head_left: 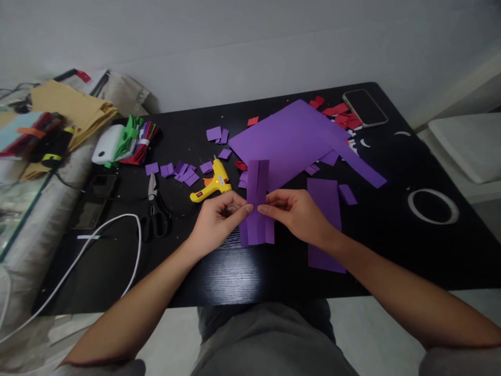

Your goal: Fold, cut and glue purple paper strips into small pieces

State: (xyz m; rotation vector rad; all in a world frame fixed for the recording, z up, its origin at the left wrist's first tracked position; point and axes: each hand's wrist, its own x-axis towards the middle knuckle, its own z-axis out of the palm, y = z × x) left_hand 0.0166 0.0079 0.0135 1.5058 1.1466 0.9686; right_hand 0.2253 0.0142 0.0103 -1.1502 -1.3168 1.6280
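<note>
Between my two hands is a folded strip of purple paper [258,180], held upright with lengthwise creases. My left hand [217,219] pinches its left edge between thumb and fingers. On the opposite edge, my right hand [295,211] pinches it the same way. The lower part of the paper flares wider, below the fingers. Just beyond my left hand lies a yellow glue gun [215,183]. A large purple sheet [285,138] spreads behind the strip, and a smaller purple rectangle [323,209] lies partly under my right forearm.
Scissors [155,209] and a white cable [136,250] lie left on the black table [230,282]. Small purple pieces [183,172] are scattered behind. Red scraps [344,115] and a phone [365,107] sit at the back right, a tape ring [433,206] at right.
</note>
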